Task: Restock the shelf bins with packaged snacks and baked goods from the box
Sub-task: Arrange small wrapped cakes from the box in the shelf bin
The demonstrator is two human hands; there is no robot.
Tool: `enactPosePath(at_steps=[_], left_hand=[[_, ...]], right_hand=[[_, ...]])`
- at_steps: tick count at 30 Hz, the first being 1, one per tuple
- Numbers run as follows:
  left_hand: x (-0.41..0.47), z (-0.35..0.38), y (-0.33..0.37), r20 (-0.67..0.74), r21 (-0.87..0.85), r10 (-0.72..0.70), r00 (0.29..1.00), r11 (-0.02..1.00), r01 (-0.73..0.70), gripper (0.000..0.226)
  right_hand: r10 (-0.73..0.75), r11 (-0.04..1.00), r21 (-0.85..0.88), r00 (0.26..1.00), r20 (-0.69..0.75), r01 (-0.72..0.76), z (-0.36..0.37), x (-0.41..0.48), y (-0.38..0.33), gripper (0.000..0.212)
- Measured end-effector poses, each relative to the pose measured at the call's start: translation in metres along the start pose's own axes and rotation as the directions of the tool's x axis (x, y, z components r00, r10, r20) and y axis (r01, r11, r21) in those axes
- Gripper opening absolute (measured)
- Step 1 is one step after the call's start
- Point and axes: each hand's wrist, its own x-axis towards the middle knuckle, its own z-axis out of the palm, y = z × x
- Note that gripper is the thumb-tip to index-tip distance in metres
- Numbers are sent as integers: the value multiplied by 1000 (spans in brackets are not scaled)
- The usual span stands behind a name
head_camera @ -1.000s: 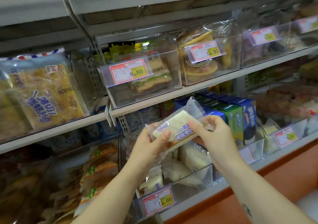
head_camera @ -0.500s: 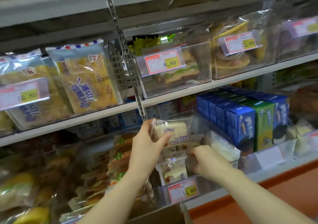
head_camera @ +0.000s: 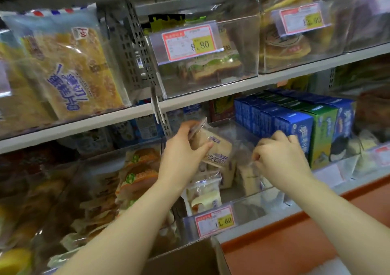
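My left hand (head_camera: 182, 150) grips a clear-wrapped white cake packet (head_camera: 217, 148) with purple lettering, held above the clear bin (head_camera: 249, 205) on the lower shelf. My right hand (head_camera: 280, 156) reaches into the same bin on the right, its fingers curled and pinching the wrapper of a white packet (head_camera: 250, 175) standing there. More of the same white packets (head_camera: 205, 196) lie in the bin. A corner of the cardboard box (head_camera: 190, 257) shows at the bottom edge.
Blue and green cookie cartons (head_camera: 295, 127) stand right of the bin. Orange-filled pastry packs (head_camera: 137, 173) fill the bin to the left. The upper shelf holds a sandwich bin (head_camera: 211, 63) tagged 8.80 and large sliced-cake bags (head_camera: 67, 70). A perforated upright (head_camera: 137, 63) divides the bays.
The packet went from both hands to my left hand alone and moved deeper over the bin. My right hand let go, dropped into the bin and took hold of a packet there.
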Motion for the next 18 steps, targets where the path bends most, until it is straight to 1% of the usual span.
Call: enactPosePath(at_steps=[3,6,10,12,14,16,18], left_hand=[[4,9,0,61,63,-11,998,998,7,48],[12,13,0,118,106,-27,993,994,14,47],[28,16,-6,174,178,-67,982,983,35,39],[35,19,-7,240,266,-114,964,963,48,42],[39,25,-6,288,385,-132,949,923,11,49],[39,32,-6,348,427,-128,929,904,-35,54],[38,42,-7,433,446,-144,890,892,-73,59]], right_hand=[[-1,1000,28,1000,22,1,-1,2,1,15],[-3,996,92,999,40,0,-3,4,4,16],[-30,975,222,999,14,26,-4,1,9,15],[-86,954,292,996,34,72,-4,1,15,12],[-144,929,353,987,70,111,-6,1,22,9],[-187,905,404,977,100,132,-8,-3,29,18],[-215,894,422,971,106,152,-10,-10,33,29]])
